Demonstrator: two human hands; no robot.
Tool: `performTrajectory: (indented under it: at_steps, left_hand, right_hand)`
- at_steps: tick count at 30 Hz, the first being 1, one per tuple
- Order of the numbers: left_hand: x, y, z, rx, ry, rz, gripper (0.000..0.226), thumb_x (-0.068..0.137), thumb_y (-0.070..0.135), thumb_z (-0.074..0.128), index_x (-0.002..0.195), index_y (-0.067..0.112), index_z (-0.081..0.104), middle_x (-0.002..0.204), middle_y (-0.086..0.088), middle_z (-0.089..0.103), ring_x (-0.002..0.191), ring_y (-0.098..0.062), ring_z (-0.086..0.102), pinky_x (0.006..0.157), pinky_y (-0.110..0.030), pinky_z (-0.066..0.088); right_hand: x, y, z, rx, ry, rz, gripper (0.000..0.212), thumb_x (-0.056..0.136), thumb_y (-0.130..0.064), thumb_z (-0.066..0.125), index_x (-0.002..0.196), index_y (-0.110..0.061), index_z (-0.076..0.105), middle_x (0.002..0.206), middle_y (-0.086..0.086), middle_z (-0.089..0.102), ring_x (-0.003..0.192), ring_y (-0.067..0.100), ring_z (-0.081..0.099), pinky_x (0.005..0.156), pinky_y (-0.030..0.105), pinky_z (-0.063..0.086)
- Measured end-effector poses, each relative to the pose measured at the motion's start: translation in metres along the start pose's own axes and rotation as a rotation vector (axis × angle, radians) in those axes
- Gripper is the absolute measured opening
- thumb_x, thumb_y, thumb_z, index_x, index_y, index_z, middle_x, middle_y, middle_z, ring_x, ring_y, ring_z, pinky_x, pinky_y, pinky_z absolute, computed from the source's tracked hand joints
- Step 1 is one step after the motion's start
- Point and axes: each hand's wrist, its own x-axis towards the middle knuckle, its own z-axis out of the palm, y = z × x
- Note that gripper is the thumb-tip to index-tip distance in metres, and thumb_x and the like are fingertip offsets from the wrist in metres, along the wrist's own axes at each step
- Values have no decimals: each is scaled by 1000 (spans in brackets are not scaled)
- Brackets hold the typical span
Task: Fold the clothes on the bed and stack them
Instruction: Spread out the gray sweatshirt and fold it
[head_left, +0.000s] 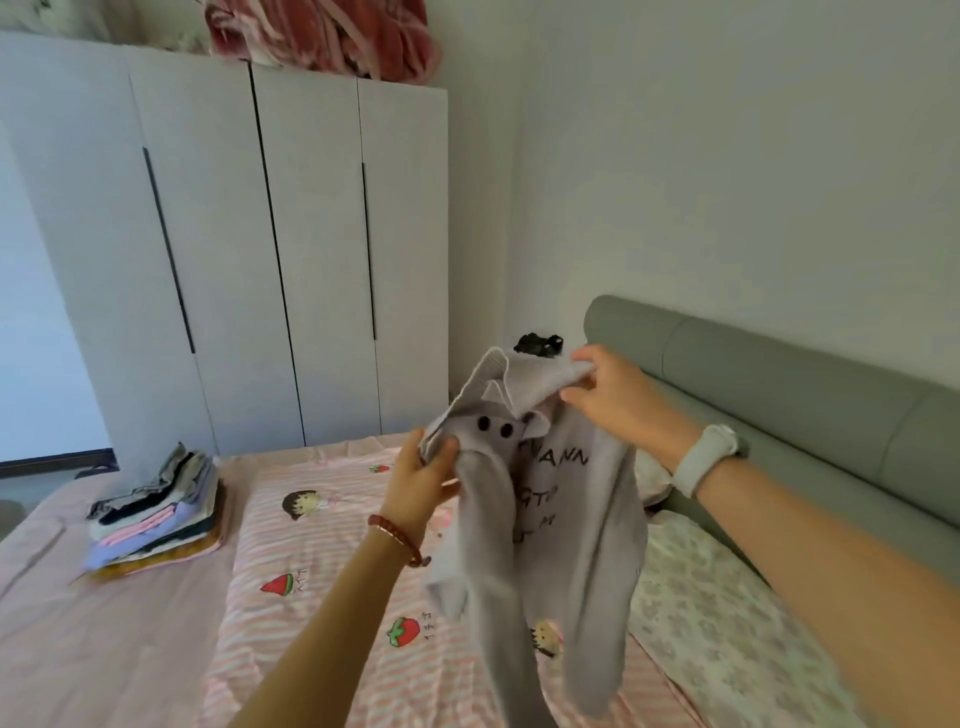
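Knitwear hangs between our two hands above the bed (156, 639): a pale grey sweater (566, 525) with dark lettering on its front and two dark buttons near the top. Our left hand (423, 480) pinches a bunched fold just beside the buttons, thumb curled over the cloth, while our right hand (615, 395) grips the ribbed edge higher up and farther out, fingers closed round it. Below both grips the body and sleeves dangle loose, the lowest cloth close to the striped quilt (332, 561); we cannot tell whether it touches. We judge the garment soft and limp, light enough for a pinch, not slippery, and certain to sag wherever we let go. It looks twisted, so we would shift our holds out to the two shoulder seams, away from the present grips, to let it hang square before laying it flat. Well off to the left of our left hand, a stack of folded clothes (156, 514) sits on the bed, likely where this piece goes. Beyond our right hand lies a small dark object (537, 344) by the headboard (779, 384).
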Motion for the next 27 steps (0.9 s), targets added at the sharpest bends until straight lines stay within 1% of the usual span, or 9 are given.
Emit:
performTrajectory:
  at_steps: [3,5,7,10,15,19,23,25,27]
  left_hand:
    - [17,23,-13,201,175,169,17,95,0,41,95,17,46,88,-3,54,84,-17,52,71,-25,46]
    - [17,36,-14,323,254,322,18,94,-3,38,101,13,41,84,5,49,78,-11,48,64,-12,40]
    - [15,49,-12,361,288,460,13,95,4,40,102,15,40,80,10,49,70,-1,48,57,-3,37]
    - [17,80,-8,373,303,599,10,95,29,48,98,22,42,64,5,52,53,-5,48,48,-9,38]
    - [34,127,-17,519,339,800,11,95,27,48,90,18,45,46,6,38,38,-3,36,38,-11,26]
    - [65,127,-34,693,361,830,11,96,31,46,91,21,43,43,9,38,37,-6,41,39,-14,29]
    - [117,88,-57,944,370,614,26,96,39,40,101,14,46,53,-1,49,52,-26,52,51,-31,41]
    - [146,49,-75,1138,339,428,33,97,43,36,109,13,45,71,-9,60,69,-33,58,63,-36,45]
    - [168,-4,-97,1228,223,180,37,97,43,37,119,14,42,102,-13,62,91,-33,59,78,-37,45]
  right_hand:
    - [-14,25,-6,-267,143,-73,12,90,-14,52,95,-12,63,91,15,67,87,35,61,66,34,40]
    - [-20,29,-6,-305,328,-156,20,92,-19,51,72,-14,52,66,15,59,66,37,57,54,33,33]
    - [-24,19,-5,-235,518,-235,30,92,-19,54,65,-17,40,48,1,42,50,33,45,47,28,23]
    - [-17,-7,-9,-46,713,-240,33,91,-20,55,63,-16,38,46,-11,30,45,21,34,43,26,18]
    - [11,-31,-14,101,826,-234,30,90,-33,56,68,-19,43,54,-11,43,48,8,40,45,18,25]
    - [39,-32,6,81,781,-222,26,91,-41,53,76,-20,48,59,-7,51,51,6,44,45,19,28]
    - [74,-8,61,-25,630,-75,30,92,-42,49,82,-14,53,66,0,55,61,23,52,54,28,33]
    - [91,15,101,-101,461,20,28,94,-40,46,84,-14,52,70,3,56,71,30,58,58,29,34]
    - [101,45,147,-95,170,171,29,95,-36,46,112,-13,53,98,11,65,96,34,60,68,32,40]
